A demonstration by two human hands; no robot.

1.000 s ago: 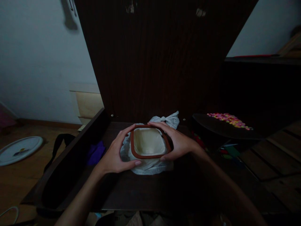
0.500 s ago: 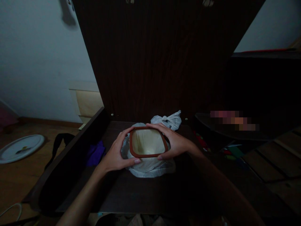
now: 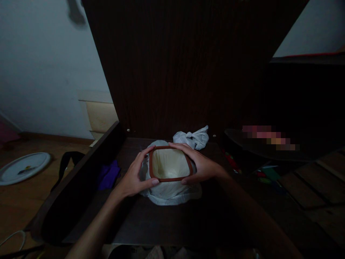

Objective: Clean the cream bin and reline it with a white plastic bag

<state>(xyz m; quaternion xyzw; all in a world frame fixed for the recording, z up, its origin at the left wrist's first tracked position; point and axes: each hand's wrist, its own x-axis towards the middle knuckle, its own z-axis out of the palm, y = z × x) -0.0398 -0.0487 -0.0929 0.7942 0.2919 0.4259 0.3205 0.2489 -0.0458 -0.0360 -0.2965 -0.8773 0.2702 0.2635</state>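
Note:
A small bin (image 3: 191,168) with a rounded, squarish brown rim and a pale inside stands in front of me, its opening facing up towards me. My left hand (image 3: 136,174) grips the rim's left side, fingers at the far corner and thumb at the near edge. On the opposite side, my right hand (image 3: 199,163) holds the rim with fingers along the far edge and thumb near the front right corner. Around and below the rim spreads a whitish plastic bag (image 3: 172,196). Whether the pale inside is a bag lining or the bin's own wall, I cannot tell.
Behind the bin lies a knotted white plastic bag (image 3: 192,137) on the dark wooden surface (image 3: 151,228). Purple cloth (image 3: 109,175) rests beside the raised left side panel (image 3: 81,176). A tall dark panel (image 3: 175,72) rises behind. On the floor, left, sits a round white lid-like disc (image 3: 25,167).
My left thumb has come closer to the rim's near edge. Both hands keep their hold on the bin, and the view has shifted slightly.

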